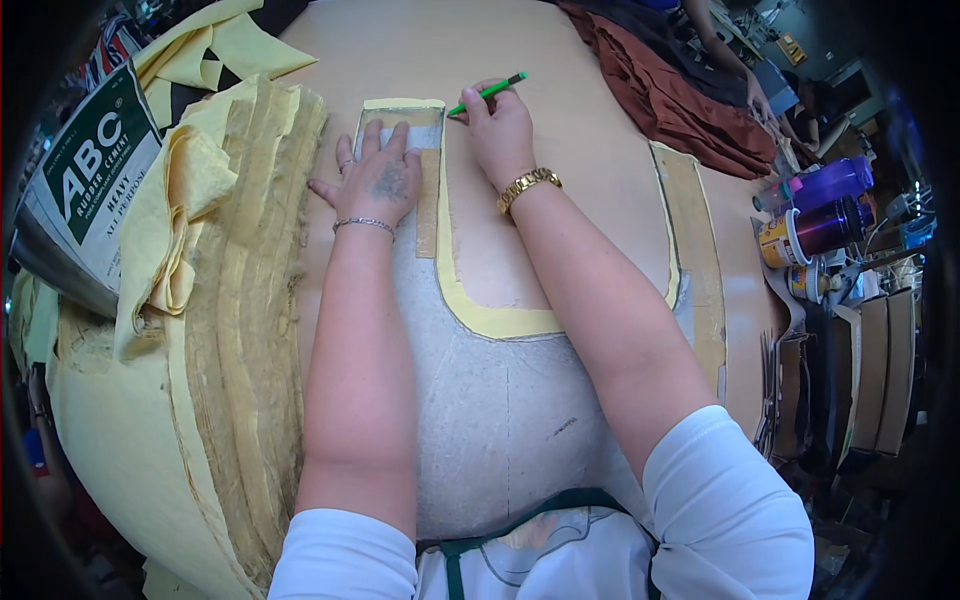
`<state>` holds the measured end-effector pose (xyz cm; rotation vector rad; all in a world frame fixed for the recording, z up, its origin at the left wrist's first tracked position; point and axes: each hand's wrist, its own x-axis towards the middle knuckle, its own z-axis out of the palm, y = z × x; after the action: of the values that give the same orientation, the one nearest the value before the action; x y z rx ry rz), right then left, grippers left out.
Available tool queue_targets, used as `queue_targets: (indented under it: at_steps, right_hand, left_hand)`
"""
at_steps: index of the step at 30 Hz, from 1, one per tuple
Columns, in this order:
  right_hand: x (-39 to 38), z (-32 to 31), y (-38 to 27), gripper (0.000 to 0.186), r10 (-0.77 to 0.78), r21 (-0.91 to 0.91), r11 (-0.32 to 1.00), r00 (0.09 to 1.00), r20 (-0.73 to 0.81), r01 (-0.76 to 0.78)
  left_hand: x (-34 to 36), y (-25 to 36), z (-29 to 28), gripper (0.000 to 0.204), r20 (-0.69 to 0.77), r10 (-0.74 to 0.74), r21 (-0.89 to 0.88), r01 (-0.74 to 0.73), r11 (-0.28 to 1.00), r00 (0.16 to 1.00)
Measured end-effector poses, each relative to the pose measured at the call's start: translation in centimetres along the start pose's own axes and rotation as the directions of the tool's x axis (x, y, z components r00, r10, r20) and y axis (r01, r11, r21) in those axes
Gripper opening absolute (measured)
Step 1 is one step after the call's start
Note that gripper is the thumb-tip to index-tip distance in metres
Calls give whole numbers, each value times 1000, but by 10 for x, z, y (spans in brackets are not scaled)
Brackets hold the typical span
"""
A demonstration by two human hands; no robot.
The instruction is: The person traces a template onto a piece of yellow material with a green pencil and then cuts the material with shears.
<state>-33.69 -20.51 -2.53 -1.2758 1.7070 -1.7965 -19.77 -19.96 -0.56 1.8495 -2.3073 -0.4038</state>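
Grey template [475, 395] beneath the flat, spread left hand [378, 182], its prong [427, 205] pointing to twelve o'clock. Apart, at two o'clock, the right hand [500, 135] pinches a green pencil [497, 88], long axis eight to two, tip toward eight.

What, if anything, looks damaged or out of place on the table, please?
A dark smudge low on the grey sheet stands out against its pale surface. The yellow stack has ragged, uneven edges.
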Motion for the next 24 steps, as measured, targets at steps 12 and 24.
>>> queue_targets:
  at_steps: [12, 24]
  right_hand:
    - [-123, -44, -64, 14, -348, -190, 848, 790, 504, 495]
    - [-159, -236, -53, 9, 179, -156, 980, 883, 434, -122]
  left_hand:
    - [2, -2, -1, 46, 41, -22, 32, 21, 999, 999]
    - [21, -14, 20, 47, -4, 28, 115, -28, 993, 1000]
